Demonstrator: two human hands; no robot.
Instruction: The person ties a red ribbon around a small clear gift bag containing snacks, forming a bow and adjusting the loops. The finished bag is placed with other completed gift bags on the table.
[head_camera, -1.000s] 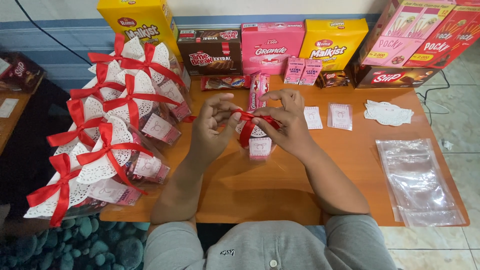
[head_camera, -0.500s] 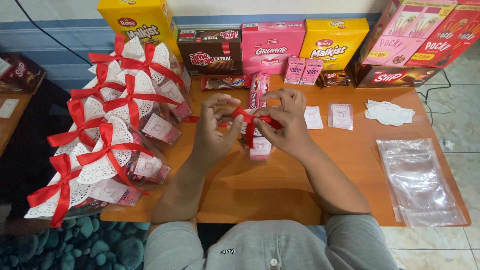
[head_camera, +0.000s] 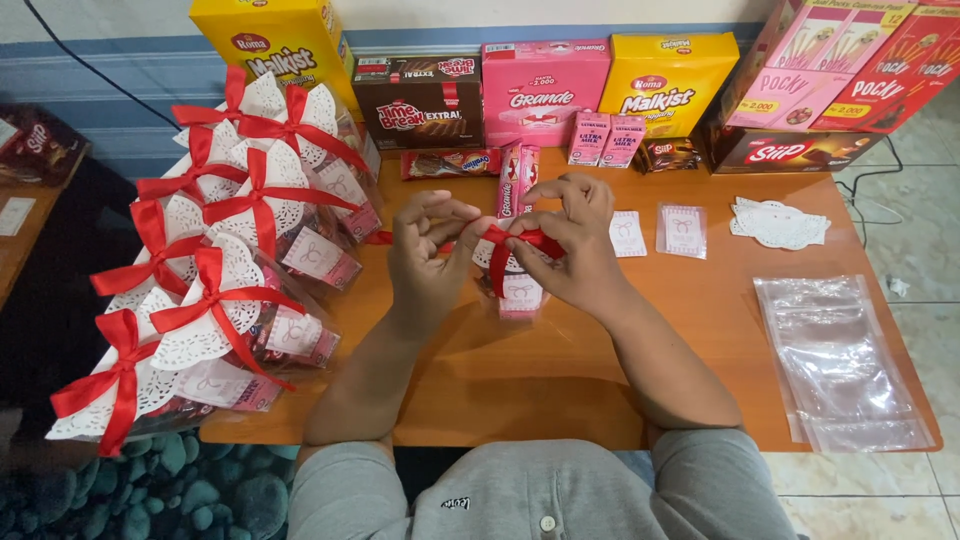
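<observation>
A small clear snack bag (head_camera: 520, 293) with a pink label stands on the orange table (head_camera: 560, 380) in front of me. A red ribbon (head_camera: 500, 262) runs across its top. My left hand (head_camera: 428, 252) pinches the ribbon's left end between thumb and fingers. My right hand (head_camera: 568, 240) grips the ribbon's right part just above the bag, fingers curled over it. Both hands meet over the bag's neck, which they partly hide.
Several finished bags with red bows and white doilies (head_camera: 215, 270) crowd the table's left. Snack boxes (head_camera: 545, 90) line the back edge. Small label cards (head_camera: 682, 230), white doilies (head_camera: 780, 222) and a stack of clear plastic bags (head_camera: 840, 360) lie at the right.
Both hands have shifted slightly while working the ribbon; the ribbon ends sit a little higher and tighter over the bag. The bag stays in place.
</observation>
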